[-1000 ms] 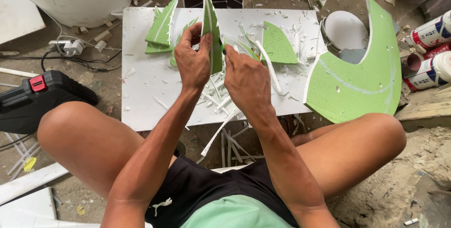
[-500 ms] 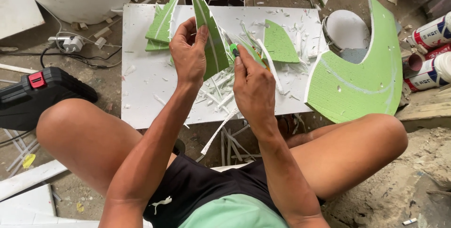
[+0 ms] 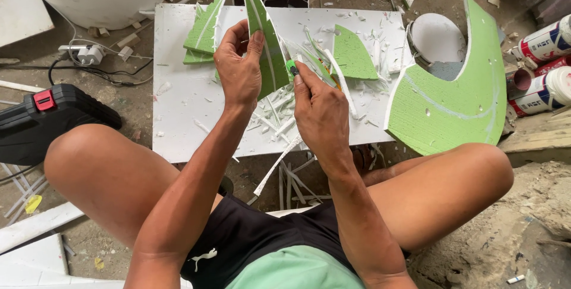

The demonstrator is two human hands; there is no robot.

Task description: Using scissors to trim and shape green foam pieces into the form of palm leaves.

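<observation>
My left hand (image 3: 239, 66) grips a tall, pointed green foam piece (image 3: 266, 45) with white edges, held upright over the white board (image 3: 178, 104). My right hand (image 3: 318, 107) is closed around a small green-handled cutter (image 3: 291, 67), its tip against the lower right edge of that piece. White foam strips and shavings (image 3: 279, 125) lie under both hands. I sit on the floor with my knees either side of the board.
Cut green foam shapes lie on the board at the left (image 3: 205, 30) and the middle (image 3: 352, 54). A large green crescent (image 3: 452, 95) leans at the right. Cans (image 3: 544, 63) stand at the far right, a black tool case (image 3: 41, 119) at the left.
The pointed piece has shifted right and tilted more. My right hand has moved down its edge with the cutter.
</observation>
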